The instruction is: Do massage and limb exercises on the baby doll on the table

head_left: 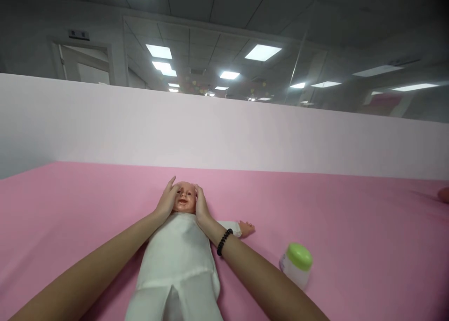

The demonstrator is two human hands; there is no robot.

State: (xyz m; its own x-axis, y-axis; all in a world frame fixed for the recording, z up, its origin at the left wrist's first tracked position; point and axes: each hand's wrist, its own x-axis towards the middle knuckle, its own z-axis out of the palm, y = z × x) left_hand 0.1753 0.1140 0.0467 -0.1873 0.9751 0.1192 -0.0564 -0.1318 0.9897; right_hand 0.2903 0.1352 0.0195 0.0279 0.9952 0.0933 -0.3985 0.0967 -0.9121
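Two bare hands cup the head of a baby doll (184,197) near the bottom middle of the frame, the left hand (166,199) on one side and the right hand (202,204) on the other. Neither makes a fist: the fingers (172,186) curve gently around the sides of the head, holding it between them without closing over it. The doll lies on its back on a pink worktop (354,209), dressed in a white cloth garment (178,251), with its head toward the far wall. Handling like this goes best with even pressure from both palms, the fingers soft and spread, and the forearms low so the head stays level.

A black beaded bracelet (223,242) circles the right wrist. The doll's bare hand (246,227) pokes out just past that forearm, and a tilted white jar with a green lid (300,257) sits further right. The lower edge of the frame cuts off the doll's legs, and the hands hide the sides of its head. At the right edge, a rounded, skin-toned shape (444,195) is cut off; it may be someone else's hand, though the view is too poor to say.
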